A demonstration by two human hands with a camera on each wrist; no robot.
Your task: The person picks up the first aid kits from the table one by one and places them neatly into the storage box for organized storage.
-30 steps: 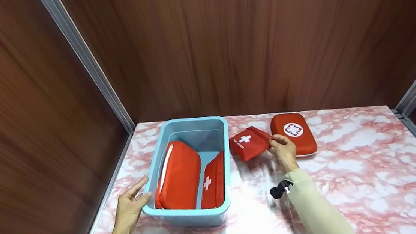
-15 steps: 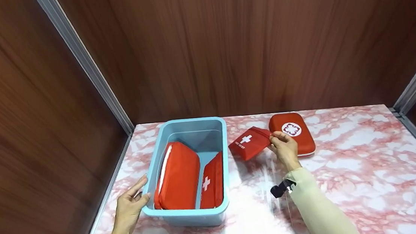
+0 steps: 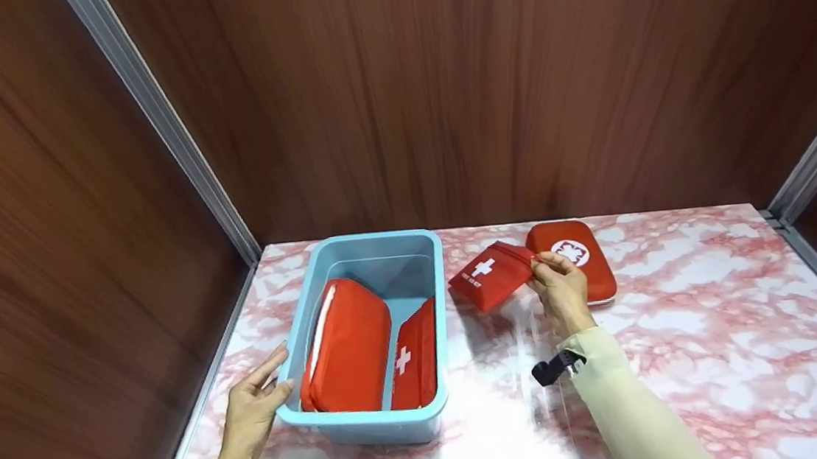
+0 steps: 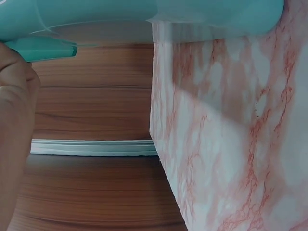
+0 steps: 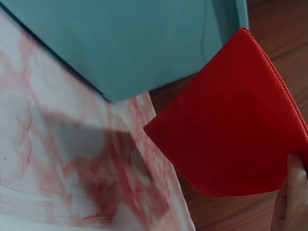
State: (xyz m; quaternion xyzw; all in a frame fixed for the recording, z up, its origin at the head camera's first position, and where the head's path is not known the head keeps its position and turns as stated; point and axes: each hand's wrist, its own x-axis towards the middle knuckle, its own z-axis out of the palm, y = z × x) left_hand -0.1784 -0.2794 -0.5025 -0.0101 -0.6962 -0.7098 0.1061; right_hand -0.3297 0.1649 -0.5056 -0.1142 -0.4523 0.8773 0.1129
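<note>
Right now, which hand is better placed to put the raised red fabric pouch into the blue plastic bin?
Probably the right hand: it pinches the raised pouch beside the bin; the left hand is at the bin's opposite side.

Red pouch (image 3: 498, 279), white cross and small lettering on its face, was pinched at a corner by the right hand (image 3: 563, 290), held up tilted, body out left of the grip. Light-blue bin (image 3: 366, 416) stood upright farther left, left hand (image 3: 248, 410) touching its near-left rim; inside: bulky red bag (image 3: 352, 349), tilted, left; second pouch (image 3: 419, 347), right. Red case (image 3: 593, 272), round white emblem, lay flat just right of the grip.
</note>
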